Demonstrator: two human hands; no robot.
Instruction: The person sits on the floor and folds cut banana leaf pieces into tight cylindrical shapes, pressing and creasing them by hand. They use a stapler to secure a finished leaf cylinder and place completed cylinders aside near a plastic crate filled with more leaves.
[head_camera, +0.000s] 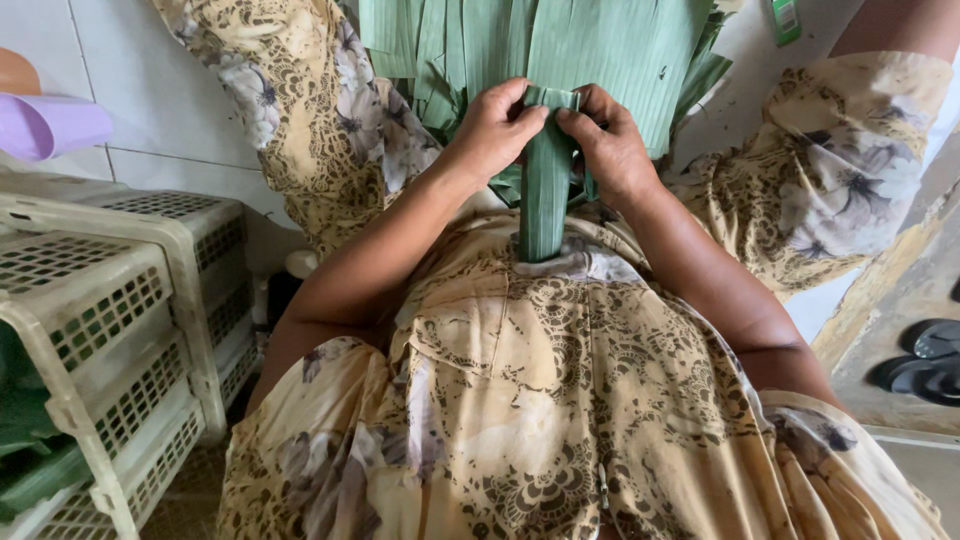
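Both hands pinch one folded leaf strip (547, 180) over the lap, left hand (492, 130) and right hand (612, 145) touching it. More leaves (600, 45) behind, plastic crates (120, 300) at left, sandals (925, 360) right.

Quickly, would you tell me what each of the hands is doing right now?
Left hand: closed, pinching the folded green leaf strip.
Right hand: closed on the same strip.

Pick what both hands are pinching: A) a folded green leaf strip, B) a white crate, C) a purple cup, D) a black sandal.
A: the left hand and right hand meet on the folded top of a green leaf strip that hangs down over the lap; the crate sits apart at the left.
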